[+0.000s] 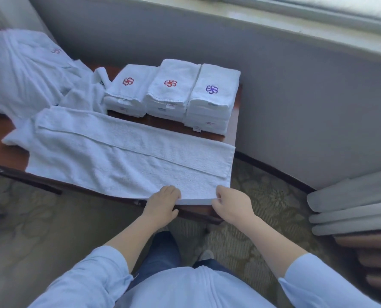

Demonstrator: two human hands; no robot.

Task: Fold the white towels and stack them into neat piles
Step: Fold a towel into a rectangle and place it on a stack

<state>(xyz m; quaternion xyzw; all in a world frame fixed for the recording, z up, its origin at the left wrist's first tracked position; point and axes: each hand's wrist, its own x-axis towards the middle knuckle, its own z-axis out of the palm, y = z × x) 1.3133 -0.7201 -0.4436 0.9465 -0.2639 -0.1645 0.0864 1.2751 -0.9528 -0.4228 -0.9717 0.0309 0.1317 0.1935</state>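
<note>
A long white towel [122, 156] lies flat across the dark wooden table [231, 127], folded lengthwise into a strip. My left hand [162, 204] grips its near edge, fingers curled over the cloth. My right hand [231, 204] pinches the same edge near the right corner. Behind the strip stand three piles of folded white towels: a left pile [129, 90] and a middle pile [171, 90] with red pinwheel logos, and a right pile [211, 98] with a purple logo.
A heap of loose white towels and robes [27, 70] covers the table's left end. A grey wall [307, 107] and window sill rise behind. Grey curtain folds [352, 207] hang at the right. Patterned carpet lies below the table.
</note>
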